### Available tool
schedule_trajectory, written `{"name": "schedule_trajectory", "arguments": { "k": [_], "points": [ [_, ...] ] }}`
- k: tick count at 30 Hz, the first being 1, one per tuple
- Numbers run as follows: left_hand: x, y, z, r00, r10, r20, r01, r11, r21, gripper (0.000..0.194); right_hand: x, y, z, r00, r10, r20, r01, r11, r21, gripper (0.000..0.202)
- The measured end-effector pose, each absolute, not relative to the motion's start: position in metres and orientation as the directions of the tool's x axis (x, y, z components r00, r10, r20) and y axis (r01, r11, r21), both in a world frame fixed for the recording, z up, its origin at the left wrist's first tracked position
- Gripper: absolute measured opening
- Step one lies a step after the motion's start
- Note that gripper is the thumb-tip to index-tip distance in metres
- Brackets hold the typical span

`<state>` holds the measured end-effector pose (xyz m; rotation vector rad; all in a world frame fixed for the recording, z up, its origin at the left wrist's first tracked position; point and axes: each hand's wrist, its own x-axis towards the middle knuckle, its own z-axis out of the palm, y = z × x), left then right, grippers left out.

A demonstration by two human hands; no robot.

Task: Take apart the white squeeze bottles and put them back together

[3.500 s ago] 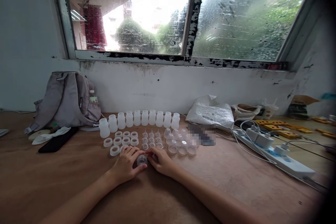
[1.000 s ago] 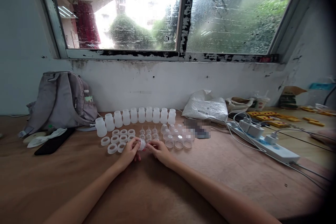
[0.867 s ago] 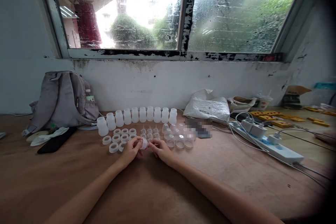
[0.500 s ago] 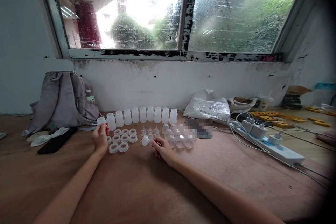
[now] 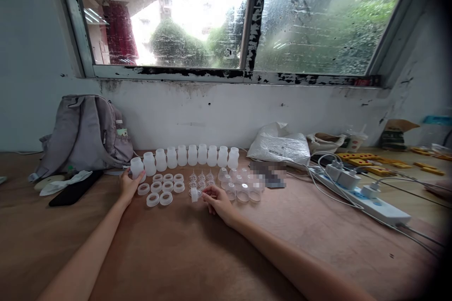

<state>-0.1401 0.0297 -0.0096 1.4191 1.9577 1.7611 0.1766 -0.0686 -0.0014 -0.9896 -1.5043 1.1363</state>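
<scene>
Right fingers: the right hand (image 5: 217,201) is pinching a small clear fitting (image 5: 195,194) between thumb and fingertips, the tips closing on its right-hand end.
Clear fitting: it is lying sideways in that pinch, its wider, ridged end facing the left hand; the finer detail is too small to tell.
Left fingers: the left hand (image 5: 129,186) is clasping the leftmost bottle (image 5: 137,167) low on its body, thumb showing on the near side, the other fingers partly hidden behind it.
Leftmost bottle: it is standing nearly upright, open mouth up, at the end of the bottle row; whether its base is touching the table (image 5: 169,254) cannot be told.
Bottle row: nine more frosted bottles (image 5: 192,155) are standing upright in a gentle curve near the wall.
Rings: nine white rings (image 5: 165,198) are lying flat between the hands, in front of the bottles.
Teats: small clear teats (image 5: 201,179) are sitting in rows just behind the fitting.
Domes: clear domed covers (image 5: 242,191) are resting in a cluster beside the right hand.
Left edge: a grey backpack (image 5: 86,134) is leaning against the wall.
Right side: a silver bag (image 5: 280,143) and a white power strip (image 5: 374,204) are lying beyond the covers.
</scene>
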Motion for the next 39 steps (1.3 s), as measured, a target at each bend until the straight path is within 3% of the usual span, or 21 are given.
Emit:
{"name": "schedule_trajectory", "arguments": {
  "k": [8, 11, 14, 17, 20, 22, 28, 39],
  "points": [
    [-0.139, 0.029, -0.007, -0.538, 0.709, 0.456, 0.557, -0.107, 0.823, 0.053, 0.176, -0.07, 0.002, -0.197, 0.961, 0.197, 0.042, 0.209, -0.977, 0.025],
    [-0.129, 0.014, 0.006, -0.514, 0.668, 0.538, 0.581, -0.19, 0.791, 0.05, 0.176, -0.072, 0.004, -0.184, 0.962, 0.202, 0.048, 0.214, -0.976, 0.026],
    [-0.106, -0.01, 0.022, -0.283, 0.591, 0.755, 0.693, -0.418, 0.587, 0.043, 0.176, -0.076, 0.008, -0.12, 0.959, 0.256, 0.032, 0.261, -0.965, 0.027],
    [-0.076, -0.035, 0.033, 0.061, 0.486, 0.872, 0.77, -0.578, 0.269, 0.045, 0.177, -0.08, 0.012, -0.026, 0.944, 0.329, -0.02, 0.328, -0.944, 0.025],
    [-0.05, -0.054, 0.034, 0.477, 0.387, 0.789, 0.702, -0.708, -0.077, 0.045, 0.18, -0.082, 0.014, 0.041, 0.934, 0.355, -0.043, 0.357, -0.933, 0.024],
    [-0.038, -0.061, 0.031, 0.596, 0.341, 0.727, 0.65, -0.736, -0.187, 0.044, 0.183, -0.083, 0.015, 0.046, 0.929, 0.368, -0.028, 0.37, -0.929, 0.024],
    [-0.03, -0.066, 0.027, 0.555, 0.345, 0.757, 0.688, -0.702, -0.184, 0.042, 0.191, -0.082, 0.017, -0.046, 0.907, 0.419, 0.074, 0.422, -0.904, 0.02],
    [-0.03, -0.066, 0.027, 0.59, 0.341, 0.732, 0.673, -0.708, -0.214, 0.041, 0.189, -0.083, 0.014, -0.056, 0.91, 0.411, 0.085, 0.415, -0.906, 0.024]
  ]
}}
